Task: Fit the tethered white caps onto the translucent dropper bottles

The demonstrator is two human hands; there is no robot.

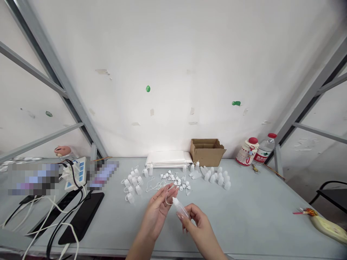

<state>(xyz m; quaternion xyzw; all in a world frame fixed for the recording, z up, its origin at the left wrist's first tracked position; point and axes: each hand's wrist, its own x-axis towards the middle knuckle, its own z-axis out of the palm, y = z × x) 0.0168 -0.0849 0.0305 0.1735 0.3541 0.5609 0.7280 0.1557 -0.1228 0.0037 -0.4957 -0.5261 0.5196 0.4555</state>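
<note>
Squeeze bottle [181,208] over grey table [244,216], tilted, nozzle up and toward left hand [160,206]; right hand [196,220] pinches its body. Left fingertips pinch thin loop [168,196]. Cardboard box [208,153] open-topped, contents not visible. Red-capped water bottle [265,148], red label; small print illegible.

The squeeze bottle [181,208] looks like smooth, translucent plastic with a soft sheen. The bench [244,213] has a smooth, matt grey top; the open box [208,156] is plain matt cardboard. The black phone [85,213] looks glossy, and the frame post [58,72] is painted metal.
</note>
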